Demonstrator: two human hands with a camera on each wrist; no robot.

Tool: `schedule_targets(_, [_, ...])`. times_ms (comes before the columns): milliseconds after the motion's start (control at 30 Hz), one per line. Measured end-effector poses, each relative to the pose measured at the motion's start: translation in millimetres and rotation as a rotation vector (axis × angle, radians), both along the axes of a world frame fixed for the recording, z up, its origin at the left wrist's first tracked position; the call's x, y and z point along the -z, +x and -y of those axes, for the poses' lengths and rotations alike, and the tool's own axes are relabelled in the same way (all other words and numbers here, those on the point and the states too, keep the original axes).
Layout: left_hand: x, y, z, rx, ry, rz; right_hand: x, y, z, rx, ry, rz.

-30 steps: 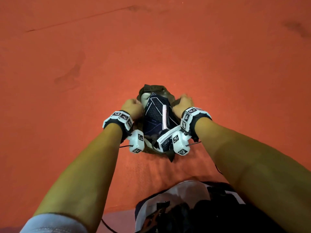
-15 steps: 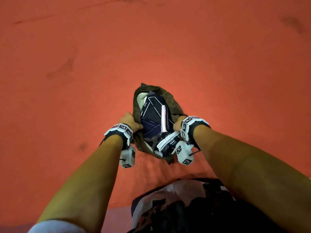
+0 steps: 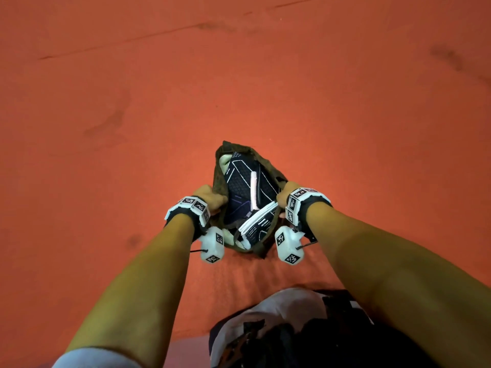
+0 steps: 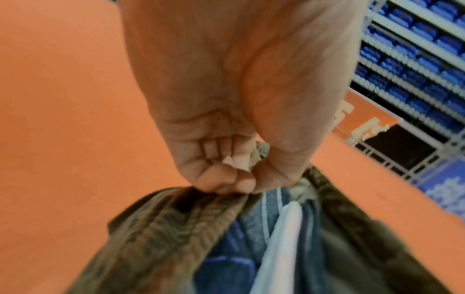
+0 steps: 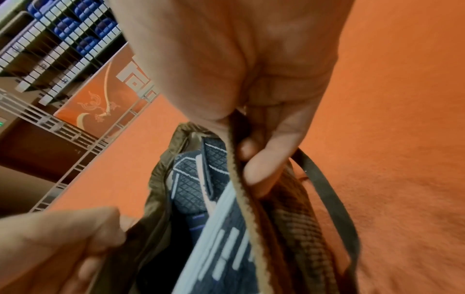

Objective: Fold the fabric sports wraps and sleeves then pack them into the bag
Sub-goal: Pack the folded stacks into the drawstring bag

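Olive bag rim pinched between fingers

Setting: an indoor sports arena or stadium hall, floor level. Evidence: an unbroken orange-red sports floor with a matte, slightly scuffed surface filling the head view; tiered rows of blue spectator seats rising behind pale step edges in the left wrist view, and seen again as blue seats in the right wrist view. Further evidence: a white metal railing along the foot of the stand, carrying an orange banner with white lettering and a curling ornamental motif.
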State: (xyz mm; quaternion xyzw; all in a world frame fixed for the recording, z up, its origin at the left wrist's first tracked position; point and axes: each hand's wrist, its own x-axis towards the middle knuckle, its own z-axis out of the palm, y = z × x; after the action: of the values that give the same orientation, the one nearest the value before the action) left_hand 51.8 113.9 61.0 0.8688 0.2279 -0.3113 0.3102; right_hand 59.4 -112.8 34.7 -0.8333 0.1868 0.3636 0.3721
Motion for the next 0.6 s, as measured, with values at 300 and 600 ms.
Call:
schedule_targets(300, [-55.9,32.2,22.9,-0.057,-0.251,0.129,-65.4,14.3,-38.9,0.09,0.266,0.083])
schedule_targets(600, [-22.9,9.1,14.9,0.027,-0.117,0.081,-4.7,9.3,-22.2,0.008,0.108,-0.042])
